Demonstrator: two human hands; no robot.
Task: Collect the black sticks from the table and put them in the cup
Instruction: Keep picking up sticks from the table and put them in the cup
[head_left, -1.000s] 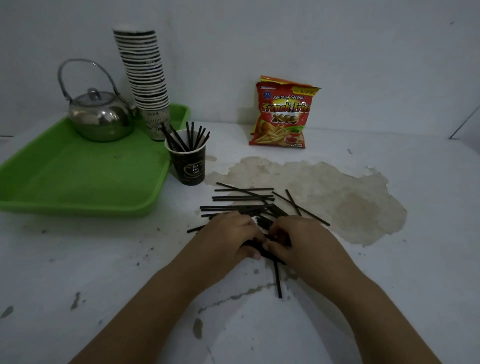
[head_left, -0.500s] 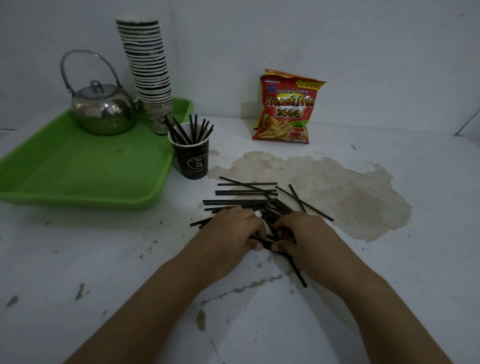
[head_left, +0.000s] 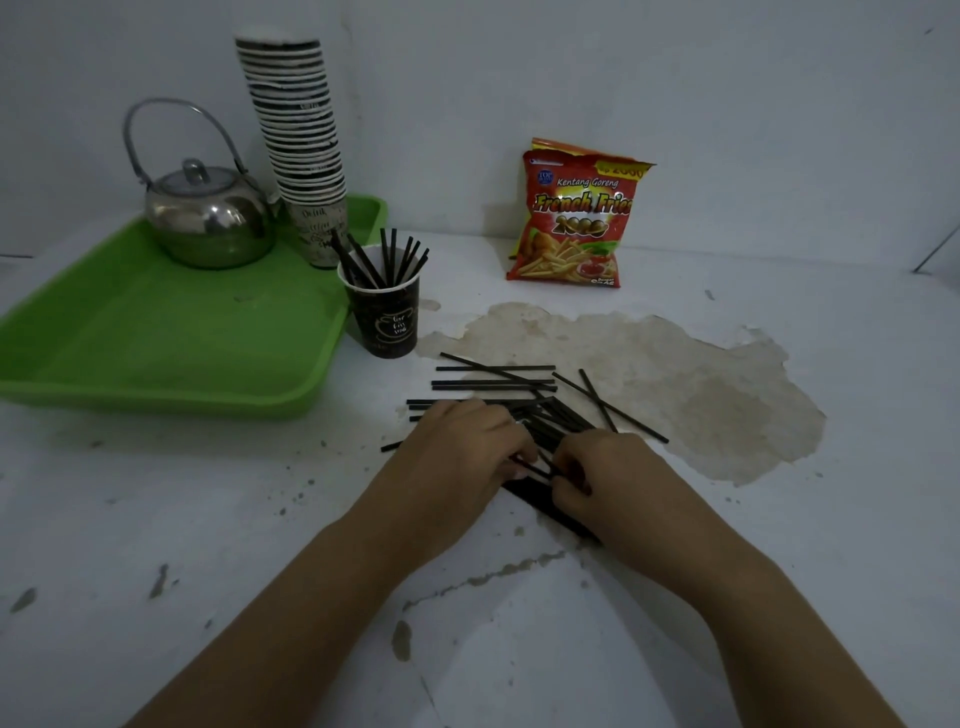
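Observation:
Several black sticks (head_left: 493, 384) lie scattered on the white table, just beyond my hands. A dark paper cup (head_left: 387, 319) stands to their upper left and holds several sticks upright. My left hand (head_left: 462, 457) and my right hand (head_left: 608, 478) meet over the near end of the pile. Both have curled fingers pinching a small bundle of sticks (head_left: 540, 499) that slants down to the right under my right hand. Part of the bundle is hidden by my fingers.
A green tray (head_left: 156, 353) at the left carries a metal kettle (head_left: 208, 218) and a tall stack of paper cups (head_left: 301, 140). A red French fries bag (head_left: 576, 218) leans on the back wall. A brown stain (head_left: 675, 384) marks the table at the right.
The bundle under my hands has turned from pointing straight toward me to slanting down to the right, and more sticks have been drawn together. Both hands stayed over the pile.

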